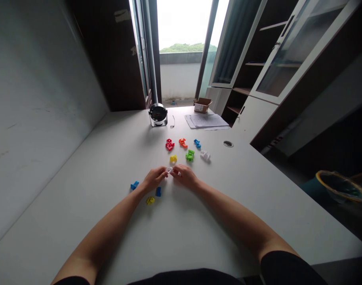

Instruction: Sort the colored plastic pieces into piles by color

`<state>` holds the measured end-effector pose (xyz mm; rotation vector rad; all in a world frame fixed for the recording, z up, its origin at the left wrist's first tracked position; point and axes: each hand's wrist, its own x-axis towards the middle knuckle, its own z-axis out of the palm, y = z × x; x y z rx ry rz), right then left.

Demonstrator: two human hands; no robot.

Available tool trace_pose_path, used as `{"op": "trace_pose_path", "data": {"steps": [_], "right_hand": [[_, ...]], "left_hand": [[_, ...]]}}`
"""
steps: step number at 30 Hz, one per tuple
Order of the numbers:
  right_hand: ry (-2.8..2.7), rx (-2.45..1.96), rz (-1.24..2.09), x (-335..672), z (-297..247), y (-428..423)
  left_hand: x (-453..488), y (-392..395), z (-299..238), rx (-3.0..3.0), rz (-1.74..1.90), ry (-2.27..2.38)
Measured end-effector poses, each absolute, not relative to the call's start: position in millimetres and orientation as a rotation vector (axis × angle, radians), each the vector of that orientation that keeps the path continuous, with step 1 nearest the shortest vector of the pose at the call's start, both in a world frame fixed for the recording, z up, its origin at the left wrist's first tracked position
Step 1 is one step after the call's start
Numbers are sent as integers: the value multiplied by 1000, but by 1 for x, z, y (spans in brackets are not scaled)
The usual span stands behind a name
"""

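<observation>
A small white plastic piece [169, 170] sits between the fingertips of both hands, just above the white table. My left hand [155, 177] pinches it from the left. From the right, my right hand [183, 174] grips it too; a bit of white shows under its fingers. Just beyond the hands lies a yellow plastic piece [173, 158]. Close to my left wrist are a blue piece [134, 185], a darker blue piece [159, 192] and another yellow piece [150, 200]. The exact kind of these pieces is too small to make out.
Farther off lie red pieces [169, 145], orange ones [183, 143], blue ones [197, 143], green ones [189, 155] and white ones [205, 155]. A round black device [158, 114], papers [207, 120] and a cardboard box [202, 106] stand behind. A cable hole [228, 144] is at right.
</observation>
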<state>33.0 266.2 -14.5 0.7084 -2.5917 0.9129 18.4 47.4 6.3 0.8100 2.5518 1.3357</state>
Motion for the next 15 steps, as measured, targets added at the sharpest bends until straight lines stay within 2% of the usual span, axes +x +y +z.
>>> {"op": "trace_pose_path", "data": {"steps": [15], "right_hand": [[-2564,706,875,33,-16,268]], "left_hand": [[12,48,-1,751,1484,2517]]}}
